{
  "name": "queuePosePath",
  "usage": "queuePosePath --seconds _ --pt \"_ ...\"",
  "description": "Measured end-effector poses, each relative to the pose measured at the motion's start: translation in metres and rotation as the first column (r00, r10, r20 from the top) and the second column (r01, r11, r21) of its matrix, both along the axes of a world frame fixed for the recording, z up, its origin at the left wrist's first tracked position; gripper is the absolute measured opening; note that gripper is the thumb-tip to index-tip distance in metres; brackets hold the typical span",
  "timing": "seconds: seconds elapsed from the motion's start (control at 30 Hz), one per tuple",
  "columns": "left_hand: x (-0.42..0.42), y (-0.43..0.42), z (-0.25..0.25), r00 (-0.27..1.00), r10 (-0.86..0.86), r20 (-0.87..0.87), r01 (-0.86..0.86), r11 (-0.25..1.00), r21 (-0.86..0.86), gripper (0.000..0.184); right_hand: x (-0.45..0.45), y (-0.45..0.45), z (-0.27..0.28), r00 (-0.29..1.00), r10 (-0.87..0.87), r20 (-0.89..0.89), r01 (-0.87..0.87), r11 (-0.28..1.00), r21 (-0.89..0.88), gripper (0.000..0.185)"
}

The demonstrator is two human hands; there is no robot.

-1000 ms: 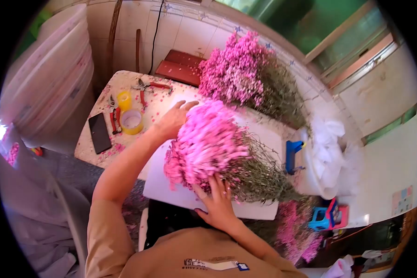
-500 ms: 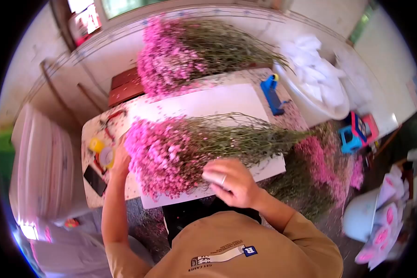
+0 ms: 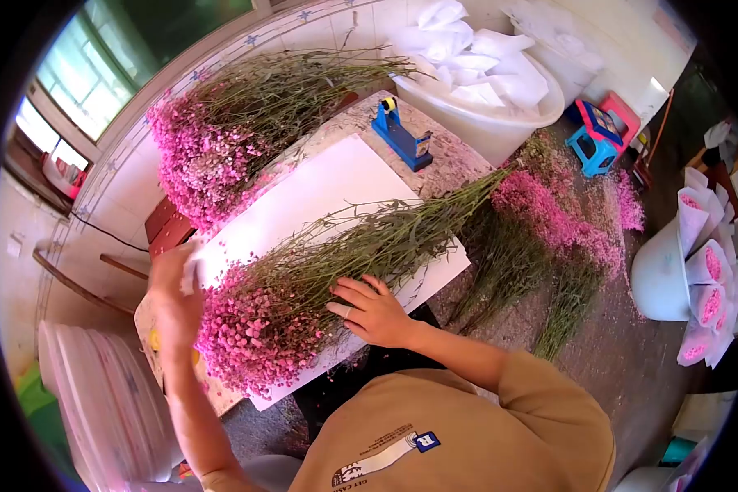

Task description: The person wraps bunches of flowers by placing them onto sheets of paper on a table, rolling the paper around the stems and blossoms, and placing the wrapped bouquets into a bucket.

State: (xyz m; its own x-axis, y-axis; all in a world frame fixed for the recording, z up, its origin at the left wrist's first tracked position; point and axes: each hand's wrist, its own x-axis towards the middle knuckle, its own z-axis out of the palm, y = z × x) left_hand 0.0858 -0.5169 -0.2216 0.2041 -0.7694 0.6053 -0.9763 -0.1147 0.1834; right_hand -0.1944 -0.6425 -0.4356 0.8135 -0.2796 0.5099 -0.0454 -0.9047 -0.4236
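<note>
Pink-blossomed, green-stemmed flower bunch: lay on white rectangular sheet, stems slanting far-right | right hand: nearer, rested spread-fingered on its near edge | left hand: hung beside blossoms, blurred, grip indiscernible.

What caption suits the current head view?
Right hand on a bunch of pink flowers lying across white paper, left hand near the paper's edge, blue tape dispenser beyond.

The window is bright — the wall tiled, the floor grey.
</note>
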Motion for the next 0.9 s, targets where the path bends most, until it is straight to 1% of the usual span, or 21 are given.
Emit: queuePosePath --seconds 0.03,0.07,0.1,0.13,0.17,0.2,0.27,0.3,0.33,0.37,0.4,0.43,0.5,0.53,0.6,0.63,0.67,0.73,0.8,0.87,0.9 --pt "-0.03 -0.022 -0.001 0.989 -0.148 -0.021 0.149 0.985 0.086 0.031 0.0 0.0 0.0 1.0 -0.003 0.011 0.003 1.0 -0.009 0.046" --pt "-0.06 -0.044 -0.003 0.956 -0.289 -0.053 0.294 0.941 0.167 0.033 0.0 0.0 0.0 1.0 -0.009 0.011 0.009 1.0 -0.012 0.046" --pt "-0.086 -0.067 -0.014 0.934 -0.357 -0.008 0.346 0.9 0.264 0.03 -0.001 0.001 0.002 1.0 -0.007 0.0 0.007 1.0 -0.01 0.046" --pt "-0.111 -0.088 -0.026 0.931 -0.365 0.008 0.33 0.85 0.41 0.029 -0.003 0.001 0.004 1.0 -0.008 -0.01 0.008 1.0 -0.007 0.047" --pt "-0.123 -0.104 -0.047 0.915 -0.401 0.045 0.342 0.83 0.441 0.023 -0.005 0.002 0.007 1.0 -0.02 -0.015 0.02 1.0 -0.008 0.049" --pt "-0.127 -0.119 -0.065 0.908 -0.416 0.046 0.356 0.825 0.439 0.023 -0.007 0.002 0.006 0.999 -0.038 -0.015 0.037 0.999 -0.01 0.049" --pt "-0.135 -0.145 -0.088 0.937 -0.35 0.002 0.265 0.713 0.65 0.018 -0.014 -0.001 0.003 0.999 0.037 -0.003 -0.037 0.998 0.046 0.051" --pt "-0.137 -0.149 -0.089 0.93 -0.368 0.004 0.277 0.708 0.65 0.018 -0.019 -0.003 0.007 0.997 0.075 0.024 -0.076 0.994 0.075 0.049" --pt "-0.134 -0.149 -0.091 0.938 -0.343 -0.06 0.31 0.745 0.591 0.016 -0.026 -0.007 0.012 0.998 0.057 0.027 -0.059 0.995 0.074 0.049" --pt "-0.131 -0.152 -0.091 0.94 -0.318 -0.127 0.335 0.78 0.529 0.016 -0.035 -0.012 0.018 0.99 0.072 0.124 -0.084 0.992 0.093 0.048" --pt "-0.129 -0.154 -0.087 0.937 -0.329 -0.122 0.341 0.774 0.533 0.016 -0.043 -0.015 0.022 0.971 0.088 0.221 -0.114 0.987 0.11 0.046" --pt "-0.127 -0.152 -0.077 0.939 -0.314 -0.137 0.341 0.81 0.477 0.014 -0.05 -0.024 0.027 0.94 0.059 0.335 -0.104 0.988 0.118 0.045" --pt "-0.13 -0.146 -0.051 0.947 -0.272 -0.172 0.318 0.876 0.364 0.011 -0.069 -0.049 0.033 0.925 -0.114 0.364 0.099 0.993 0.059 0.045" --pt "-0.13 -0.144 -0.045 0.949 -0.265 -0.17 0.311 0.877 0.368 0.011 -0.076 -0.066 0.03 0.89 -0.236 0.39 0.213 0.972 0.103 0.047" --pt "-0.13 -0.142 -0.037 0.953 -0.273 -0.13 0.301 0.904 0.303 0.011 -0.088 -0.106 0.033 0.795 -0.469 0.385 0.492 0.87 0.044 0.05" --pt "-0.133 -0.14 -0.031 0.954 -0.271 -0.129 0.299 0.905 0.304 0.011 -0.092 -0.127 0.034 0.755 -0.559 0.343 0.584 0.811 0.037 0.051" --pt "-0.137 -0.139 -0.024 0.954 -0.272 -0.126 0.297 0.914 0.276 0.01 -0.095 -0.15 0.018 0.722 -0.627 0.292 0.652 0.758 0.016 0.05" --pt "-0.143 -0.14 -0.019 0.953 -0.28 -0.118 0.301 0.922 0.245 0.01 -0.101 -0.173 0.005 0.796 -0.565 0.217 0.572 0.819 0.034 0.049" --pt "-0.147 -0.143 -0.016 0.952 -0.297 -0.08 0.308 0.922 0.234 0.013 -0.097 -0.18 0.004 0.804 -0.563 0.193 0.566 0.823 0.043 0.049" --pt "-0.149 -0.145 -0.019 0.949 -0.307 -0.072 0.315 0.918 0.242 0.011 -0.091 -0.188 0.008 0.818 -0.552 0.164 0.55 0.833 0.06 0.049" --pt "-0.151 -0.145 -0.021 0.944 -0.323 -0.067 0.329 0.909 0.254 0.009 -0.088 -0.196 0.016 0.789 -0.595 0.152 0.607 0.794 -0.039 0.049"
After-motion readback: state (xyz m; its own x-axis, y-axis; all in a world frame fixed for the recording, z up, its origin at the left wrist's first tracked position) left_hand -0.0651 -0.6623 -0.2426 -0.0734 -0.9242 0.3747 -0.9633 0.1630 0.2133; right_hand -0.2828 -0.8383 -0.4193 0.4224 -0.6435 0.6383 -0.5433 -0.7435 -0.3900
